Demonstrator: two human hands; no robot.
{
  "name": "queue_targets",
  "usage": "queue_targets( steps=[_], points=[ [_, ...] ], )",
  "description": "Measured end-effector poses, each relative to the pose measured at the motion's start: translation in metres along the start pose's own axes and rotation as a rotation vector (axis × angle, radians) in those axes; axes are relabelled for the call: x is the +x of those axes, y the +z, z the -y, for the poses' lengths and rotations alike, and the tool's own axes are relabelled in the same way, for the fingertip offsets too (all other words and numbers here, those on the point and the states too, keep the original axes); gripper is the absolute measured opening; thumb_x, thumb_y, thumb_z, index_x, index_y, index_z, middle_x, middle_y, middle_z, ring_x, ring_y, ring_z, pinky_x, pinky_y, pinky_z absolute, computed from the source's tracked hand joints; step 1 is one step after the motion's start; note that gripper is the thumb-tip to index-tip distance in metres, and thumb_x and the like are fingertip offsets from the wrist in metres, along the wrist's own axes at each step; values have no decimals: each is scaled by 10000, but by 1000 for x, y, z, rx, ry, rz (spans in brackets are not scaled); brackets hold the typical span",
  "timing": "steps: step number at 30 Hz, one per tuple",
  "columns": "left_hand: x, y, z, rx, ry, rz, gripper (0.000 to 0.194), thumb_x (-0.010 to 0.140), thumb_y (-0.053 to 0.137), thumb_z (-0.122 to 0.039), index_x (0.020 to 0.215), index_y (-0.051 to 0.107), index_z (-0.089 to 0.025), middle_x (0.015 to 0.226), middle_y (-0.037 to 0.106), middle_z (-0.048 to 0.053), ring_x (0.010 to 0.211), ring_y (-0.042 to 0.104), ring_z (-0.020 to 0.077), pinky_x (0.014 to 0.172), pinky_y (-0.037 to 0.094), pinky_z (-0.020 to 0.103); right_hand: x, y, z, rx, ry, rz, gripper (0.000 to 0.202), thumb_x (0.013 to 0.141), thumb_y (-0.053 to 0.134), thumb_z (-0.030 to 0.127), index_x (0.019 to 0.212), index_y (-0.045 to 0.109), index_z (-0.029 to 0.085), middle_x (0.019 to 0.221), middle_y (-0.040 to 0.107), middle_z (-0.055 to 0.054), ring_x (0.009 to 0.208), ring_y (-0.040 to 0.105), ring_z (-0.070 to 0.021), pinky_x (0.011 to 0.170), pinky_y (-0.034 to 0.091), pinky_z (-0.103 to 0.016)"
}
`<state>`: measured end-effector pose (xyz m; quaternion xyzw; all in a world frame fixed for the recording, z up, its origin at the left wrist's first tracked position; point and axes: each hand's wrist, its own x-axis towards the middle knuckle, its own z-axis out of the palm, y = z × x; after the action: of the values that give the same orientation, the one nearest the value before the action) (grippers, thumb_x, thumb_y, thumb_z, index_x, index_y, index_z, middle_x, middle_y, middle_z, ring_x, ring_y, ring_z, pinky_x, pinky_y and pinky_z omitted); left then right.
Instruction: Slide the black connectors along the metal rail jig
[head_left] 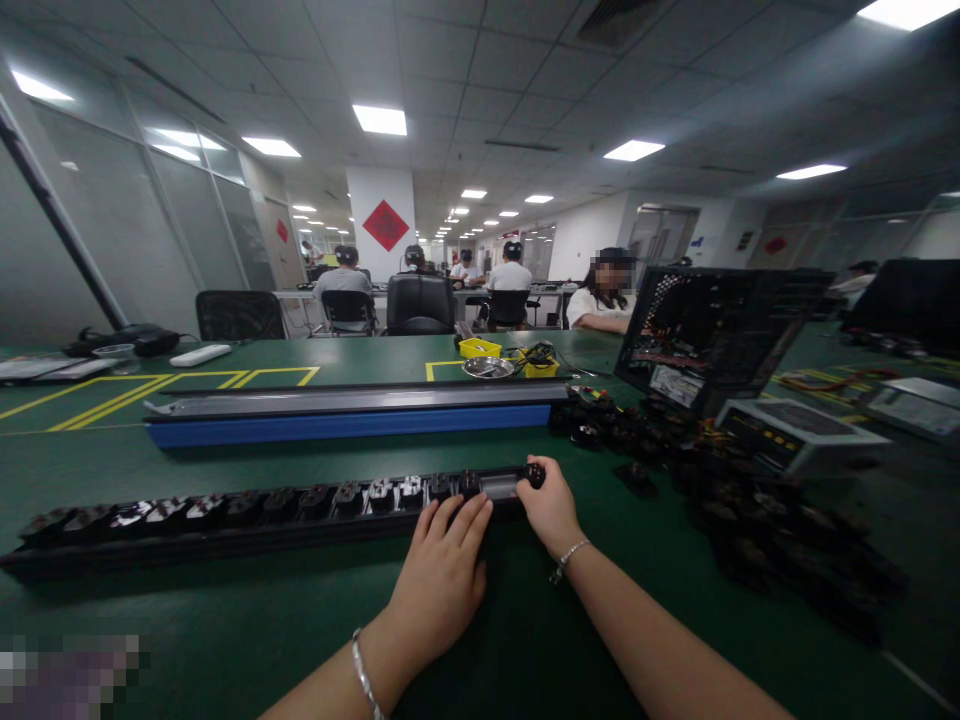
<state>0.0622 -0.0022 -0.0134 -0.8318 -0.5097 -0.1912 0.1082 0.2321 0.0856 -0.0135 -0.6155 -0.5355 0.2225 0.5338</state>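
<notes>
A long black channel (pixel 225 538) lies across the green table, filled from its left end with a row of black and silver plug-like modules (pixel 349 497). My left hand (pixel 442 575) rests at the channel's front edge, its fingers laid out over the modules nearest the right end. Between thumb and fingers, my right hand (pixel 551 505) grips a round black module (pixel 535 474) at the channel's right end. A short bare silver stretch (pixel 499 487) of the channel shows between the two hands.
Behind lies a long blue and silver bar (pixel 352 424). To the right are a heap of black modules (pixel 750 510), an open computer case (pixel 705 330) and a power supply (pixel 799 437). A metal dish (pixel 487 368) and yellow tray (pixel 480 348) stand farther back. A person sits across the table.
</notes>
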Motion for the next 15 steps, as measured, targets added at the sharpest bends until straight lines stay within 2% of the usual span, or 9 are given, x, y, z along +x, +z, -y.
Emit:
queue_targets(
  steps=[9,15],
  points=[
    [0,-1,0,-6,0,7,623,826,459,-277,1415,256,-283,1437,402,2,1289,340,224,1094,271,453,8,-6,-9,-5,27,-37,313,559,550,249,871,564,216,795,642,-8,725,601,-188,671,463,-296],
    [1,-4,-1,-10,-4,16,597,834,442,-289,1406,273,-287,1441,396,-19,1288,340,215,1095,275,443,18,-20,-13,-76,73,-96,308,590,546,286,889,563,212,790,631,-15,702,594,-186,643,452,-289]
  ],
)
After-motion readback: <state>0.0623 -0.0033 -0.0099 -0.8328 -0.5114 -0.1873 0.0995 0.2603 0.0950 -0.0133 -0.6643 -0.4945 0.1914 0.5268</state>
